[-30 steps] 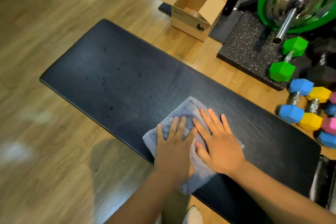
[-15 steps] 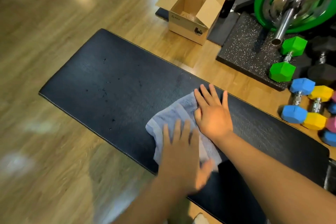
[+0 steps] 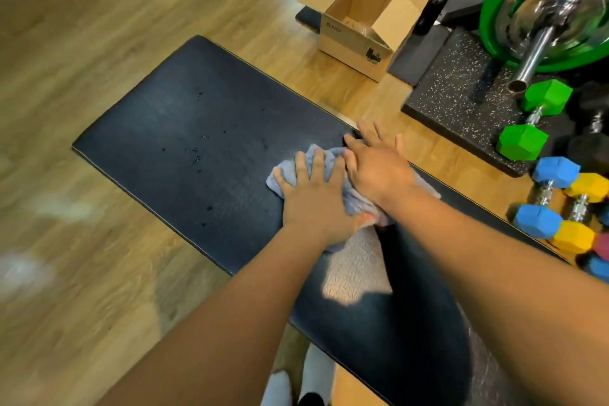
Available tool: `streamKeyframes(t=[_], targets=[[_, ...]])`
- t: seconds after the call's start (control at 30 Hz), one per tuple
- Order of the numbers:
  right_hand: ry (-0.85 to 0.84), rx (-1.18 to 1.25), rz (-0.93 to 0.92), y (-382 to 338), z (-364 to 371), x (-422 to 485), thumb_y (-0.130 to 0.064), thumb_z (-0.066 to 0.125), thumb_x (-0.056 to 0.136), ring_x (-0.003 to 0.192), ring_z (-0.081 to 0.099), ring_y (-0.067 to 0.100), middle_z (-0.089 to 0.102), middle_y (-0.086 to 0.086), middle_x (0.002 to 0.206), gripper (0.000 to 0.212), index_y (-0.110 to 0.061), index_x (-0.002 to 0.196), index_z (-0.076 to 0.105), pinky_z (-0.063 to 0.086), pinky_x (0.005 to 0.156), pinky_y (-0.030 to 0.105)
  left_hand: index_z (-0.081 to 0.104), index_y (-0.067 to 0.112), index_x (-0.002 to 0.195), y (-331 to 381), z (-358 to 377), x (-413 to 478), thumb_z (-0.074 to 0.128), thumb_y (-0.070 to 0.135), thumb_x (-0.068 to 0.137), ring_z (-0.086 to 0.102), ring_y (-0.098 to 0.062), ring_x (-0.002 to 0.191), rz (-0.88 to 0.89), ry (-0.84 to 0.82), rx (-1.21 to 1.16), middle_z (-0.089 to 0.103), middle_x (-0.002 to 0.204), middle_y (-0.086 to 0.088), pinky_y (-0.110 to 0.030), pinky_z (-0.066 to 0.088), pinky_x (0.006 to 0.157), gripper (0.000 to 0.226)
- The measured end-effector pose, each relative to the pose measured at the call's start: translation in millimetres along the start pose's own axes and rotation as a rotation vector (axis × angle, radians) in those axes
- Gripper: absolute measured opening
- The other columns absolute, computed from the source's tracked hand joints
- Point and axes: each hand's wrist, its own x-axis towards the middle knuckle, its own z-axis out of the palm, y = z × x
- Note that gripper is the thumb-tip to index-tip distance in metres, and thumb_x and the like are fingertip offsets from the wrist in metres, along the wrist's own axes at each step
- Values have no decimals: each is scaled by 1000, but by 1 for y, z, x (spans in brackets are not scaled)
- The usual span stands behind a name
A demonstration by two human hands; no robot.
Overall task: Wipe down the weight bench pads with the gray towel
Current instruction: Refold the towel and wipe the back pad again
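Black pad (image 3: pixel 197 128) over wood floor. My left hand (image 3: pixel 316 198) and right hand (image 3: pixel 379 168) press flat, unclenched, on the bunched gray towel (image 3: pixel 359 204) near the pad's upper edge. It could slide off, skipping the droplets (image 3: pixel 194 152) at left.

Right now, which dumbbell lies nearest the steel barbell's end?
The green dumbbell: one head sits beside the barbell end, while the blue dumbbell and the yellow dumbbell lie farther off.

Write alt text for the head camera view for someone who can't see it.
A left hand and right hand press a gray towel on a black bench pad dotted with dark droplets. Beyond it sit an open cardboard box, colored dumbbells and a green weight plate.
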Motion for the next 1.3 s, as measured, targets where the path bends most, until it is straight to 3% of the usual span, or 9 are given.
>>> streamKeyframes(t=[0.1, 0.23, 0.33, 0.47, 0.67, 0.83, 1.03, 1.2, 1.3], targets=[[232, 286, 31, -7, 10, -13, -35, 47, 96, 131, 40, 33, 40, 13, 145, 41, -14, 131, 54, 34, 108, 43, 25, 22, 147, 2, 1, -24, 52, 72, 72, 24, -33, 140, -47, 106, -21, 27, 154, -9, -62, 20, 108, 94], [159, 409, -98, -47, 18, -92, -43, 43, 93, 131, 40, 22, 52, 4, 134, 42, -18, 121, 62, 26, 112, 33, 50, 18, 130, -17, 21, -90, 64, 52, 65, 38, -31, 127, -193, 205, -144, 49, 140, -9, -59, 44, 92, 74], [55, 202, -301, -63, 31, -138, -54, 36, 95, 147, 15, 24, 33, 1, 154, 60, -19, 142, 44, 11, 119, 50, 47, 17, 134, -29, 34, -123, 48, 48, 74, 31, -32, 132, -291, 177, -171, 43, 147, -9, -58, 44, 95, 67], [10, 40, -460, -32, 30, -107, -56, 26, 98, 146, 19, 31, 35, 4, 153, 58, -24, 144, 42, 17, 114, 59, 51, 15, 129, -25, 24, -97, 49, 48, 71, 37, -34, 121, -221, 173, -132, 53, 137, -11, -60, 45, 91, 67], [107, -72, -208, 6, 11, -9, -43, 25, 99, 136, 37, 36, 47, 10, 144, 53, -17, 137, 50, 30, 108, 59, 27, 22, 143, -3, -14, 20, 44, 42, 88, 25, -32, 128, -171, 200, -204, 23, 152, -5, -58, 25, 101, 60], [157, 70, -115, -28, 12, -23, -39, 33, 92, 131, 40, 33, 46, 12, 144, 55, -12, 138, 49, 32, 109, 50, 40, 21, 127, -23, -9, -11, 49, 44, 86, 43, -27, 115, -170, 353, -281, 49, 127, -1, -55, 42, 85, 48], [75, 237, -348, -132, 45, -94, -54, 53, 85, 137, 36, 28, 46, 4, 144, 62, -26, 139, 49, 26, 113, 52, 41, 19, 125, -103, 22, -123, 43, 42, 76, 52, -31, 112, -293, 272, -227, 57, 126, -6, -49, 48, 87, 53], [-8, 41, -587, -103, 37, -59, -60, 51, 84, 141, 30, 28, 45, 5, 144, 61, -30, 137, 50, 20, 114, 55, 42, 20, 121, -114, 8, -98, 48, 46, 71, 53, -29, 106, -214, 266, -110, 59, 122, -6, -49, 51, 73, 57], [28, -77, -536, -76, 31, -19, -60, 37, 91, 139, 36, 28, 49, 7, 142, 61, -22, 137, 51, 19, 111, 62, 43, 18, 122, -115, -11, -45, 59, 53, 70, 51, -30, 108, -113, 280, -94, 56, 124, -7, -50, 46, 79, 64]])
